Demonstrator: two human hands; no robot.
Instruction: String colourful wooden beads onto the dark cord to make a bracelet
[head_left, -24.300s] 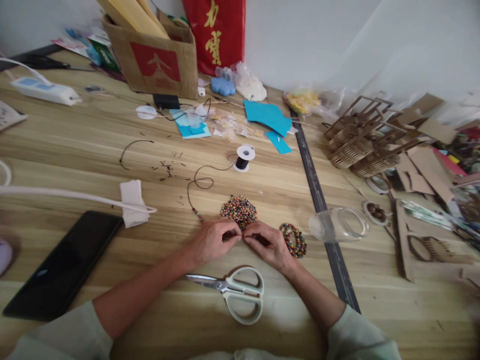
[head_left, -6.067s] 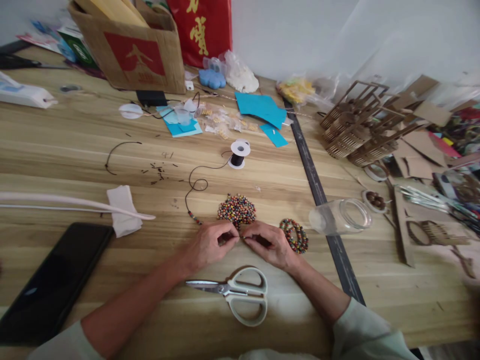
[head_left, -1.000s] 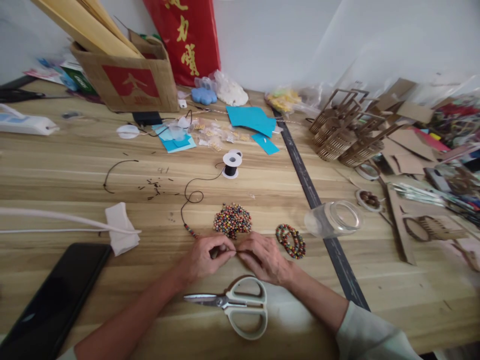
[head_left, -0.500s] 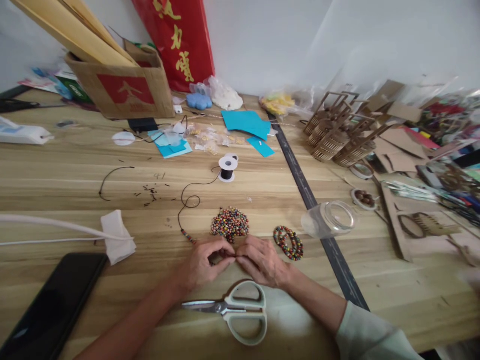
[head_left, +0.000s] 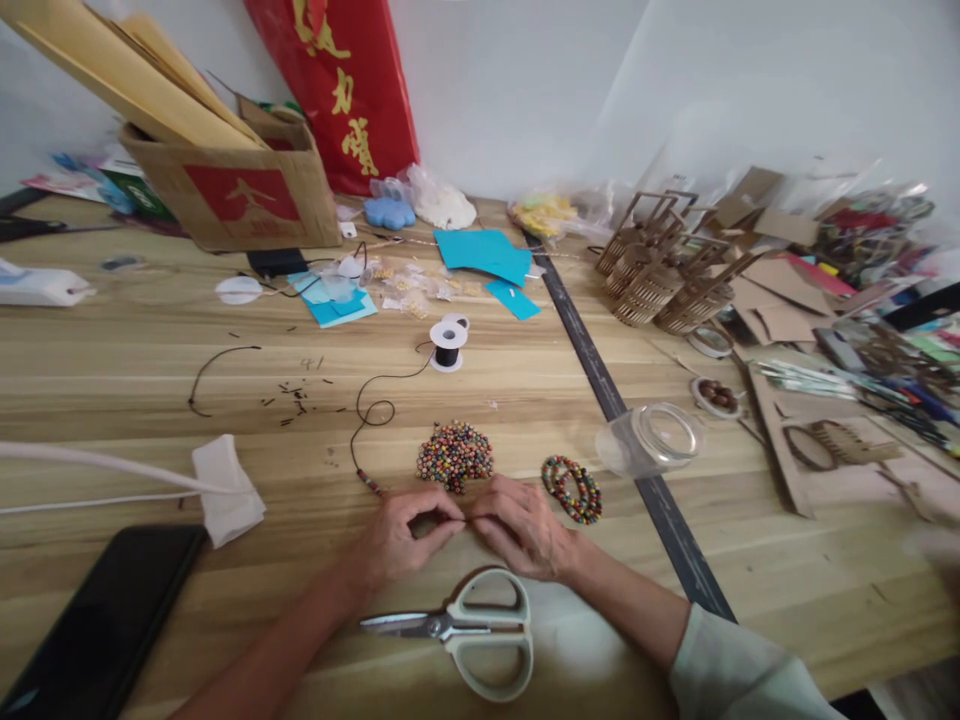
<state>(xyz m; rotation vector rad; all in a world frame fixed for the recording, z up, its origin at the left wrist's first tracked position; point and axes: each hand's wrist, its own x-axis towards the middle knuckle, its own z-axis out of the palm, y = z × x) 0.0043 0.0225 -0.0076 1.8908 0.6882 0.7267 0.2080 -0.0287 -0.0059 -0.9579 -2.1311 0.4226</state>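
My left hand (head_left: 401, 535) is closed in a pinch on a thin black cord (head_left: 358, 430). A short row of coloured beads (head_left: 369, 483) is threaded on this cord just beyond the hand. My right hand (head_left: 523, 528) is also pinched, its fingertips meeting those of the left; what it holds is too small to make out. Right behind the fingertips lies a pile of small multicoloured beads (head_left: 455, 453). The cord runs in a loop back to a white spool (head_left: 448, 343). Finished-looking bead loops (head_left: 572, 489) lie right of my right hand. Scissors (head_left: 469, 625) with pale handles lie in front.
A clear jar (head_left: 651, 440) lies on its side at right, near a dark strip (head_left: 592, 365). A black phone (head_left: 101, 620) and a white cable (head_left: 97, 462) are at left. Behind stand a cardboard box (head_left: 240, 200) and wooden baskets (head_left: 649, 280).
The view has shifted slightly. Both hands stay pinched together at the fingertips in front of the bead pile, with only slight finger movement.
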